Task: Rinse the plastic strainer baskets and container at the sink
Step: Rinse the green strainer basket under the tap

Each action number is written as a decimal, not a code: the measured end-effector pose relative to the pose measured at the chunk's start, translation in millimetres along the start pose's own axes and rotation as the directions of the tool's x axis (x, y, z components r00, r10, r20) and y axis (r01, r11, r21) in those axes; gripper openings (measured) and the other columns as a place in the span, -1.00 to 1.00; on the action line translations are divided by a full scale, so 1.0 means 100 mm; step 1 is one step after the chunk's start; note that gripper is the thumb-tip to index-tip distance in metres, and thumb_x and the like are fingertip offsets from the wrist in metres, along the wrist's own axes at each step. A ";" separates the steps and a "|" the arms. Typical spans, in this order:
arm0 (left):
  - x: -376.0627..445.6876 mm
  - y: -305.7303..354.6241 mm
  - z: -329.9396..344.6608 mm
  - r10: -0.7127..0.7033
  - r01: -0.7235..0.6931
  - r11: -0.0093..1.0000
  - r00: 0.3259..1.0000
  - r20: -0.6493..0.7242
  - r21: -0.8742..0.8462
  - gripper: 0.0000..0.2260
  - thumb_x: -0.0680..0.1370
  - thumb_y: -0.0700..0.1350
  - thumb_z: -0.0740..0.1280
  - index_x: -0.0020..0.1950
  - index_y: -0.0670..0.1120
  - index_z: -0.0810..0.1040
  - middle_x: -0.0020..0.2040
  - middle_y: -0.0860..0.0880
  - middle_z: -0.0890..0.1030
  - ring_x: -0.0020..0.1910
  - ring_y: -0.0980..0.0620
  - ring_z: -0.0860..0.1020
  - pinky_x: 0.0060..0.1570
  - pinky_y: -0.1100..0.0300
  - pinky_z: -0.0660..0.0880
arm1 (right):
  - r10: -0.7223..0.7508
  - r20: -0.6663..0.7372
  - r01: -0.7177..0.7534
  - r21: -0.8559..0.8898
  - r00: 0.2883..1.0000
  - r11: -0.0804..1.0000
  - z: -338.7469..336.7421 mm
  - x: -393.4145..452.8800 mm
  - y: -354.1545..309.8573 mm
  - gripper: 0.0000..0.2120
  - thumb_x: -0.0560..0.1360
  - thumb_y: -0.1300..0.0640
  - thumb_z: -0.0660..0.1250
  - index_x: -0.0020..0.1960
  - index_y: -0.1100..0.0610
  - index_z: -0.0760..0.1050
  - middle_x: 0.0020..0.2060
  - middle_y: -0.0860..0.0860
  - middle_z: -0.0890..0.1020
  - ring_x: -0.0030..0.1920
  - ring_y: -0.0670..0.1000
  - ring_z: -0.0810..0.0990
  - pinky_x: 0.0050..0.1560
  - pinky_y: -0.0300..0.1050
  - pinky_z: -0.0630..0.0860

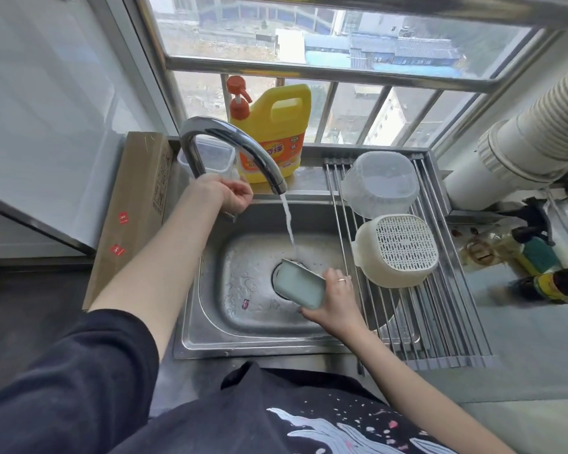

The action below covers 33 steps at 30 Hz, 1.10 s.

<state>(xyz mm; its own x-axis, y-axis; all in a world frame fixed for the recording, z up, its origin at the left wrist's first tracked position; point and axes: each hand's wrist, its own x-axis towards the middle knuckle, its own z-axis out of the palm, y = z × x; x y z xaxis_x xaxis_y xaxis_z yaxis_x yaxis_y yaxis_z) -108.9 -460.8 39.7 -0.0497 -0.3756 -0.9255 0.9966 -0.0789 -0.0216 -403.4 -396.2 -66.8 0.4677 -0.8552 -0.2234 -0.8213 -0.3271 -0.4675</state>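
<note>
Your right hand [333,299] grips a pale green container [298,287] tilted over the sink [210,290] drain, under the tap's [230,142] running stream. Your left hand [233,193] curls around the tap handle, while two strainer baskets [395,247] lie overturned on the drying rack [440,309].

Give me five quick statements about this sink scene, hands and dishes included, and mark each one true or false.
1. Water is running from the faucet. True.
2. The right hand holds a pale green container over the sink. True.
3. The left hand holds a sponge. False: it grips the tap handle at the faucet base.
4. The white strainer basket lies upside down on the drying rack. True.
5. The yellow detergent bottle lies in the sink. False: it stands upright on the ledge behind the faucet.
</note>
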 end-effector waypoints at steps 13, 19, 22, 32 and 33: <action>0.05 -0.20 -0.61 0.159 -0.298 0.560 0.954 0.253 0.773 -0.72 0.62 -0.14 0.06 0.09 -0.18 0.54 -0.27 -0.04 0.61 -0.43 0.10 0.61 -0.28 0.22 0.58 | -0.267 -0.147 0.284 0.108 0.952 0.953 -0.18 -0.01 -0.07 -0.31 0.14 -0.09 0.56 0.17 -0.08 0.32 0.19 0.15 0.43 0.18 0.19 0.40 0.26 0.16 0.38; 0.22 -0.39 -0.93 0.171 -0.203 0.195 0.970 0.170 0.960 -0.62 0.61 0.11 0.10 0.26 -0.08 0.49 0.31 -0.14 0.48 0.23 -0.11 0.48 0.23 0.00 0.37 | 0.123 -0.167 0.002 0.599 0.978 0.801 -0.33 -0.06 -0.26 -0.33 0.30 -0.09 0.52 0.30 -0.05 0.27 0.17 -0.02 0.43 0.12 -0.10 0.47 0.07 -0.21 0.50; 0.26 -0.57 -1.03 0.100 -0.144 0.161 0.987 0.129 0.976 -0.44 0.53 0.30 0.11 0.33 -0.08 0.42 0.32 -0.19 0.45 0.31 -0.19 0.41 0.24 -0.11 0.35 | 0.376 0.144 -0.316 0.836 0.916 0.449 -0.37 -0.06 -0.35 -0.37 0.36 -0.13 0.47 0.29 -0.02 0.24 0.19 0.05 0.48 0.09 0.03 0.55 -0.09 0.13 0.64; 0.10 -0.86 -0.97 0.092 -0.218 0.453 0.976 0.198 0.864 -0.90 0.54 -0.16 0.34 -0.04 -0.18 0.49 -0.32 -0.10 0.55 -0.45 0.07 0.58 -0.42 0.22 0.57 | 0.307 0.775 -0.660 0.632 0.553 -0.406 -0.52 -0.12 -0.43 -0.45 0.50 -0.21 0.26 0.22 0.23 0.34 -0.06 0.27 0.46 -0.14 0.33 0.55 -0.50 0.16 0.58; 0.06 -0.86 -0.94 0.102 -0.240 0.492 0.971 0.218 0.837 -0.94 0.55 -0.21 0.31 -0.08 -0.20 0.49 -0.31 -0.10 0.54 -0.47 0.08 0.58 -0.44 0.24 0.58 | 0.269 0.805 -0.690 0.593 0.529 -0.415 -0.48 -0.11 -0.41 -0.41 0.47 -0.22 0.30 0.26 0.23 0.38 -0.01 0.27 0.48 -0.08 0.36 0.56 -0.54 0.11 0.57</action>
<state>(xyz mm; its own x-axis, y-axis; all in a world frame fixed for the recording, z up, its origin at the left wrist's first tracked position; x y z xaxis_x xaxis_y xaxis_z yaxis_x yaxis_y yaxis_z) -188.5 -370.0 0.2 0.0387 -0.5739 -0.8180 0.4481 -0.7217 0.5276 -390.7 -392.4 -3.7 0.2891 -0.2169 -0.9324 0.2114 0.9644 -0.1588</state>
